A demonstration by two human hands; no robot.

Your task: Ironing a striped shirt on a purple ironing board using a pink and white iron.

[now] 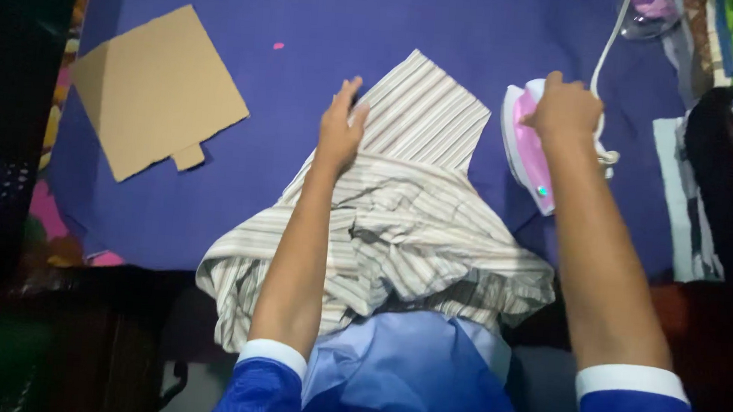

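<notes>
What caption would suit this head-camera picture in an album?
Left hand flat on a striped shirt on a purple cloth, right hand on a pink iron.

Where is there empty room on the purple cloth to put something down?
Bare purple cloth lies along the far edge above the striped shirt, and between the cardboard piece and the left hand. It is crowded on the right: the right hand holds the pink iron beside piled clothes.
</notes>
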